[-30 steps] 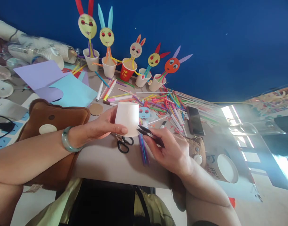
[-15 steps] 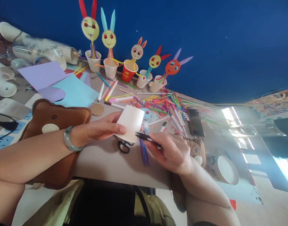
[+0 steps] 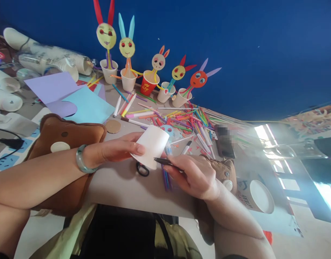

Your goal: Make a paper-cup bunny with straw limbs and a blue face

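white paper cup (image 3: 153,144), tilted, rim downward, black pointed tool (image 3: 162,161), tip by the cup's rim

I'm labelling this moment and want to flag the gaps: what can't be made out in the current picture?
All in the head view:
Scissors: blades hidden behind the white cup and left hand.
White cup: inside hidden, its mouth turned away.
Black tool: rear end covered by the right hand; tip contact with the cup unclear.
Phone: upper part behind a pixelated patch.
White tub: lettering too blurred to read.
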`<move>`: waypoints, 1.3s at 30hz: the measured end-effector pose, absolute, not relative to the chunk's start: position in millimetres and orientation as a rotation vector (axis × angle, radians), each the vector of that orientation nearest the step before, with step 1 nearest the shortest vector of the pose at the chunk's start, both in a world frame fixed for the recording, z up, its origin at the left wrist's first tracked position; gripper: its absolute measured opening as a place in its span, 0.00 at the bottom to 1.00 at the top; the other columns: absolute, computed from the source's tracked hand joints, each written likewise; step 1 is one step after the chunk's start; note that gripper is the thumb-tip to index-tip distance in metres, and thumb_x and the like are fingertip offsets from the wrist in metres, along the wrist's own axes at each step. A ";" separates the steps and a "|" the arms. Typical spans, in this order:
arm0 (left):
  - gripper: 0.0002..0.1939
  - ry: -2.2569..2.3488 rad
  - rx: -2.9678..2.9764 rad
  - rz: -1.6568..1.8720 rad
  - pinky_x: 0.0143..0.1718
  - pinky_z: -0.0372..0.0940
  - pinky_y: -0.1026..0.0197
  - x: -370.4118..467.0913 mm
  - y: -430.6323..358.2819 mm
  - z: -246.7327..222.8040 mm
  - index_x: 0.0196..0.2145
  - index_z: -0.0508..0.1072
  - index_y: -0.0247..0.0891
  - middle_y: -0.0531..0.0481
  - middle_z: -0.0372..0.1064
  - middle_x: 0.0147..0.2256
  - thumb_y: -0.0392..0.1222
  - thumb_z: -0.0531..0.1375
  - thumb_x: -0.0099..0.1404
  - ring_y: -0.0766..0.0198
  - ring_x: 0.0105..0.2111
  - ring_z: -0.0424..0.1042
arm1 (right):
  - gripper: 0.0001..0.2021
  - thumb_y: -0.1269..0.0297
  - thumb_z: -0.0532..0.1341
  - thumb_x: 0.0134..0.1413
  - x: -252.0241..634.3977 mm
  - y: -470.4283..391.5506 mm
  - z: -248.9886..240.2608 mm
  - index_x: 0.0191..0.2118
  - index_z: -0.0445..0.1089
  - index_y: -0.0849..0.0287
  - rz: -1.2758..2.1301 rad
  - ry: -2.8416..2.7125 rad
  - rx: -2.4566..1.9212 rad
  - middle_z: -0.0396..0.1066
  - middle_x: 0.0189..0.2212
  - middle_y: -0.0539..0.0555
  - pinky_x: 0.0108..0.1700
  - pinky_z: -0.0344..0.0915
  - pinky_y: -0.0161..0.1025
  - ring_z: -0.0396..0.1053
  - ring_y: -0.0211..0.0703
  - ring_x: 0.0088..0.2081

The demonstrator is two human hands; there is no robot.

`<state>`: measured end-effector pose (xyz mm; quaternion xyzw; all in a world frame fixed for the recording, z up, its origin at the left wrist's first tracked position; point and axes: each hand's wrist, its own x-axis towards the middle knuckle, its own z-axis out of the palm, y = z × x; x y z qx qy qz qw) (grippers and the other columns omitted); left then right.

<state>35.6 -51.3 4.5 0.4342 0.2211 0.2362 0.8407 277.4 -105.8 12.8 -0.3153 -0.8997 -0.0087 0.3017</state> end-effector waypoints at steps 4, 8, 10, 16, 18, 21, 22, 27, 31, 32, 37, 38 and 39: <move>0.24 0.498 0.924 0.500 0.39 0.69 0.58 35.7 -53.2 3.6 0.48 0.75 0.32 0.39 0.77 0.44 0.46 0.66 0.55 0.53 0.41 0.76 | 0.05 0.66 0.61 0.67 276.1 -105.6 10.6 0.45 0.68 0.60 -0.017 -2.385 -0.801 0.79 0.30 0.52 0.27 0.69 0.33 0.74 0.37 0.25; 0.28 0.487 0.920 0.484 0.36 0.68 0.60 36.4 -52.5 0.5 0.53 0.72 0.34 0.40 0.76 0.44 0.48 0.65 0.56 0.55 0.38 0.75 | 0.06 0.66 0.60 0.67 275.3 -105.5 9.1 0.46 0.68 0.60 -0.043 -2.396 -0.786 0.80 0.30 0.53 0.29 0.71 0.34 0.76 0.38 0.27; 0.28 0.465 0.922 0.462 0.36 0.68 0.60 36.8 -52.0 -0.4 0.53 0.71 0.34 0.39 0.75 0.44 0.49 0.65 0.57 0.54 0.39 0.75 | 0.06 0.66 0.60 0.67 274.9 -105.0 9.1 0.47 0.68 0.59 -0.043 -2.397 -0.778 0.79 0.30 0.52 0.29 0.71 0.34 0.76 0.38 0.27; 0.26 0.408 0.925 0.433 0.34 0.68 0.60 37.6 -50.8 -3.4 0.48 0.72 0.34 0.39 0.75 0.42 0.52 0.65 0.57 0.55 0.38 0.74 | 0.05 0.66 0.61 0.66 274.2 -101.7 8.1 0.45 0.69 0.59 -0.072 -2.373 -0.723 0.78 0.27 0.51 0.27 0.69 0.34 0.75 0.39 0.25; 0.25 0.420 0.920 0.431 0.34 0.68 0.60 36.8 -50.6 -3.9 0.48 0.73 0.34 0.40 0.75 0.41 0.51 0.65 0.56 0.56 0.36 0.74 | 0.04 0.65 0.61 0.66 274.5 -100.7 6.7 0.44 0.69 0.58 -0.026 -2.351 -0.736 0.77 0.27 0.51 0.27 0.68 0.34 0.74 0.38 0.24; 0.23 0.459 0.903 0.483 0.35 0.68 0.60 35.7 -49.7 -3.4 0.47 0.76 0.33 0.41 0.77 0.39 0.47 0.65 0.55 0.56 0.35 0.75 | 0.04 0.65 0.62 0.65 275.3 -100.0 5.3 0.44 0.69 0.57 0.129 -2.308 -0.799 0.78 0.27 0.50 0.27 0.68 0.32 0.72 0.36 0.23; 0.22 0.460 0.895 0.502 0.35 0.68 0.60 35.8 -49.0 -3.3 0.45 0.77 0.33 0.41 0.78 0.39 0.45 0.66 0.53 0.56 0.35 0.75 | 0.04 0.65 0.62 0.65 275.6 -99.8 5.3 0.44 0.70 0.57 0.179 -2.292 -0.826 0.78 0.27 0.50 0.26 0.68 0.32 0.72 0.36 0.23; 0.22 0.412 0.856 0.606 0.38 0.69 0.59 39.4 -44.5 -9.4 0.42 0.78 0.35 0.43 0.79 0.38 0.42 0.70 0.47 0.54 0.37 0.76 | 0.02 0.65 0.63 0.63 278.9 -98.6 9.0 0.40 0.70 0.56 0.387 -2.183 -0.941 0.74 0.23 0.46 0.22 0.62 0.30 0.66 0.32 0.19; 0.23 0.447 0.879 0.690 0.41 0.69 0.57 41.5 -42.9 -15.7 0.43 0.79 0.37 0.45 0.78 0.37 0.41 0.72 0.47 0.55 0.37 0.77 | 0.08 0.59 0.64 0.61 281.3 -98.5 13.7 0.37 0.71 0.58 0.512 -2.082 -1.095 0.72 0.21 0.46 0.21 0.60 0.31 0.64 0.33 0.19; 0.23 0.446 0.888 0.701 0.41 0.69 0.57 41.8 -42.9 -16.2 0.43 0.79 0.37 0.46 0.78 0.37 0.41 0.72 0.47 0.56 0.37 0.77 | 0.09 0.57 0.64 0.60 281.2 -98.6 14.7 0.36 0.71 0.58 0.550 -2.072 -1.136 0.71 0.21 0.47 0.21 0.60 0.31 0.65 0.34 0.19; 0.24 0.508 0.922 0.762 0.39 0.69 0.57 43.2 -43.5 -15.6 0.42 0.78 0.38 0.46 0.78 0.36 0.41 0.73 0.45 0.55 0.37 0.76 | 0.11 0.55 0.64 0.61 277.9 -98.9 18.0 0.34 0.70 0.59 0.663 -2.070 -1.214 0.68 0.20 0.47 0.21 0.58 0.31 0.62 0.33 0.21; 0.23 0.520 0.925 0.776 0.39 0.69 0.57 43.5 -43.4 -16.1 0.42 0.78 0.39 0.46 0.78 0.36 0.41 0.73 0.46 0.55 0.36 0.76 | 0.11 0.56 0.64 0.61 277.4 -98.8 18.2 0.34 0.70 0.59 0.665 -2.080 -1.220 0.68 0.20 0.47 0.21 0.57 0.31 0.61 0.33 0.21; 0.23 0.523 0.928 0.788 0.38 0.69 0.57 43.8 -43.3 -17.1 0.41 0.78 0.39 0.47 0.78 0.35 0.41 0.73 0.46 0.55 0.36 0.76 | 0.11 0.56 0.64 0.61 277.1 -98.8 18.2 0.34 0.70 0.59 0.665 -2.090 -1.226 0.67 0.20 0.47 0.21 0.56 0.30 0.60 0.33 0.21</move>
